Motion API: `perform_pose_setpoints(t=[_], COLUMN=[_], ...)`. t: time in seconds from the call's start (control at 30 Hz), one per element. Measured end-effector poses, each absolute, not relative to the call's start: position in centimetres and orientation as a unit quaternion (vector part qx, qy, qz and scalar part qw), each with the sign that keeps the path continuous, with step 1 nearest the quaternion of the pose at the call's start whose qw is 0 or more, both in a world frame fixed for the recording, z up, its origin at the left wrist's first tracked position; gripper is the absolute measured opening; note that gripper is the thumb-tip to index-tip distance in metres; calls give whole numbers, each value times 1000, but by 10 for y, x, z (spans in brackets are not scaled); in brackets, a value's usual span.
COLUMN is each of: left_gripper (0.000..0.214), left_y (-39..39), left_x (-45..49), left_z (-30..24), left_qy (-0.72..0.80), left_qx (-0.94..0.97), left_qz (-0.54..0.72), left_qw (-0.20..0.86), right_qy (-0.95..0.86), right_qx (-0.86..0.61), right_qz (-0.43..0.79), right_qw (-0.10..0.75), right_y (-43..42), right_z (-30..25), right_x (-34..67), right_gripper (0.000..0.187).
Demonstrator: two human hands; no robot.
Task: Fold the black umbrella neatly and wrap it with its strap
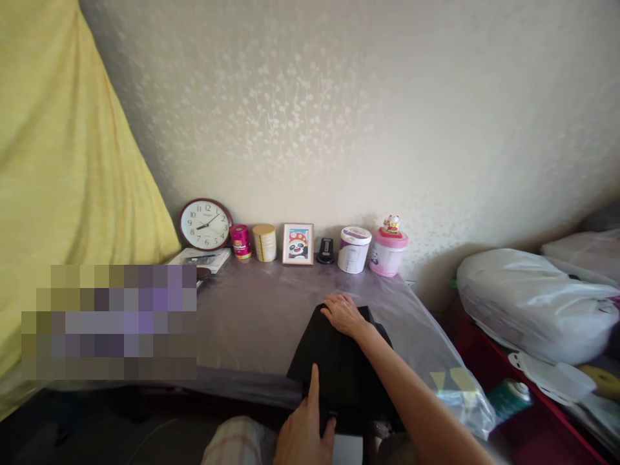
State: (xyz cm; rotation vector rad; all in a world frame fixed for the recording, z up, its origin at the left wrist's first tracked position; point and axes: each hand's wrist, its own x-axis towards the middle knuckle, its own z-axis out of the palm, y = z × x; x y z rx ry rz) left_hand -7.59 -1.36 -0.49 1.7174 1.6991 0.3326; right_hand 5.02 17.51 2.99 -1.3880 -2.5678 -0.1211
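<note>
A folded black cloth (339, 368) lies on the near part of a table covered with a shiny plastic sheet (252, 323). My right hand (345, 314) rests flat on the far end of the cloth, fingers stretched out. My left hand (305, 423) is at the cloth's near edge, index finger pointing forward on the fabric and thumb tucked under the edge, pinching it.
Along the wall stand a round clock (205, 224), two small tins (241, 242), a framed panda picture (298, 243), a white tub (354, 249) and a pink jar (388, 252). Yellow curtain (62, 161) at left. White plastic bags (533, 303) fill the right side.
</note>
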Motion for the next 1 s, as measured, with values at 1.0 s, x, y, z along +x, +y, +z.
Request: perform_pose_setpoints(t=[1.0], left_gripper=[72], left_y=[-7], left_x=[-75], left_z=[-13], left_qy=[661], left_qx=[654], left_qz=[182], left_qw=[321], right_qy=[-818], right_qx=[-543], right_qz=[26], right_qw=[190], right_y=[181], right_z=[56], right_x=[72], right_gripper=[28])
